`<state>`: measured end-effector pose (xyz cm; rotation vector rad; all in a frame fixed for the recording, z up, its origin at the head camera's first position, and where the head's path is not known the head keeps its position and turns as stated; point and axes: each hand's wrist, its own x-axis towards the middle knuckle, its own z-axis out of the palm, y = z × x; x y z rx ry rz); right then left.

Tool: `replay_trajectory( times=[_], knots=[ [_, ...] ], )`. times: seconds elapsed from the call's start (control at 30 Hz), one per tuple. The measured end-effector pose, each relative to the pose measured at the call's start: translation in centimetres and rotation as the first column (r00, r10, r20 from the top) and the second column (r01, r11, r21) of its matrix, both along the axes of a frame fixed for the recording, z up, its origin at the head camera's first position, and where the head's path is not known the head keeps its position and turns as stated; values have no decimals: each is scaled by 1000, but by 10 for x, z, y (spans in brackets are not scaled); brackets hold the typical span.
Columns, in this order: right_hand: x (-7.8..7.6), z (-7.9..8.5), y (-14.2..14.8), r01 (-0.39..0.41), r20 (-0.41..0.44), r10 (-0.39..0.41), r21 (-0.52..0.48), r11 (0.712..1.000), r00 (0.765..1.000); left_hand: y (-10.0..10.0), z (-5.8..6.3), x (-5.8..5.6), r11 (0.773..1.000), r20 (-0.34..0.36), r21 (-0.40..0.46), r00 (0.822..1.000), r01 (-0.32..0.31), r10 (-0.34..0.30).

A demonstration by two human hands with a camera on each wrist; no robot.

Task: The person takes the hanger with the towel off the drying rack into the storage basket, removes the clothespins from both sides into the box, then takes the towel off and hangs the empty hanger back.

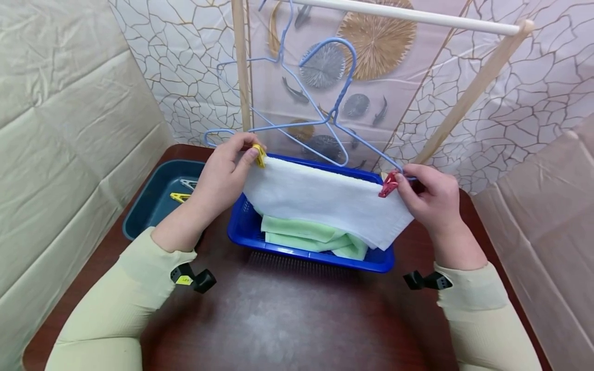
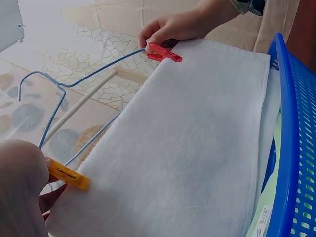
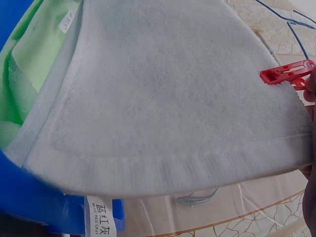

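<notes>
My left hand, left of centre in the head view, has thumb and fingers drawn together in a pinch on the yellow clothespin; my right hand, right of centre and a little lower, pinches the red clothespin, with a wire end of the blue hanger at the same fingertips. Between them spans the white towel, its long axis running from hand to hand and dipping toward the right, over the blue basket and the green cloth in it. Just past the towel's top edge the hanger's hook stands up in the upper middle, roughly as near to one hand as the other. What counts now, I judge, is that hook against the white rail: the rail crosses farther off at the top right, above the hook and apart from it. My left wrist view shows the hanger's bottom wire running down behind the towel's edge, which the head view hides; only my right wrist view shows the printed tag, lower left, below the hem.
</notes>
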<state>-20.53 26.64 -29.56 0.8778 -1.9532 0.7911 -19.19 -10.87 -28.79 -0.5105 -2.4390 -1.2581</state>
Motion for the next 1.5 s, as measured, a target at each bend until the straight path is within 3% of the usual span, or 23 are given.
replay_trajectory(
  times=[0.27, 0.47, 0.63, 0.73, 0.93, 1.13, 1.33, 1.5],
  knots=[
    [0, 0, -1, 31, 1, -31, 11, 999, 1000, -2, -1, -1, 993, 11, 114, 1000, 7, -8],
    [-1, -2, 0, 28, 20, -28, 1, 1000, 999, -4, 7, 1, 976, -16, 215, 1000, 18, -15],
    [0, 0, 1, 33, 30, -32, -8, 999, 999, -5, 19, 12, 951, -46, 301, 997, 76, -65],
    [1, 2, 2, 53, 32, -53, -5, 999, 998, -9, 18, 13, 947, -59, 305, 994, 104, -90],
    [4, 4, 5, 75, 37, -74, -6, 997, 997, -28, 6, 9, 973, -31, 219, 997, 70, -65],
    [5, 3, 8, 64, 39, -64, -11, 998, 997, -46, 0, 13, 1000, 51, 11, 999, -15, 15],
    [5, 3, 9, 62, 49, -61, -19, 998, 997, -60, -8, 14, 989, 78, -150, 997, -11, 22],
    [5, 2, 9, 56, 51, -55, -26, 998, 997, -71, -18, 16, 961, 90, -274, 995, -23, 50]
  ],
)
